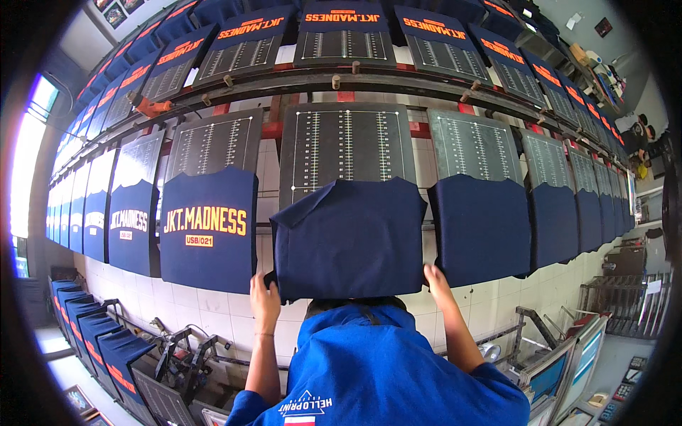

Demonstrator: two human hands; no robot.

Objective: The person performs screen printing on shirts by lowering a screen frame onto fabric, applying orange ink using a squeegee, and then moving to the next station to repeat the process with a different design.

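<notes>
A plain navy T-shirt (348,245) lies over the near end of a black printing board (348,145) with white measuring marks. Its upper left corner is folded over in a loose flap. Beside the shirt's lower left corner, my left hand (265,302) has its fingers closed at the cloth edge. My right hand (437,280) grips the edge at the lower right corner, its fingertips partly hidden by the fabric. Left of it lies a navy T-shirt with yellow-orange lettering (206,220) on its own board; a plain navy T-shirt (482,227) lies on the board to the right.
More shirt-covered boards curve away on both sides. Beyond a dark rail (341,82) with wooden pegs runs another row of printed shirts (341,18). An orange tool (150,106) rests on the rail. Framed screens (568,362) stand at lower right, metal clamps (188,355) at lower left.
</notes>
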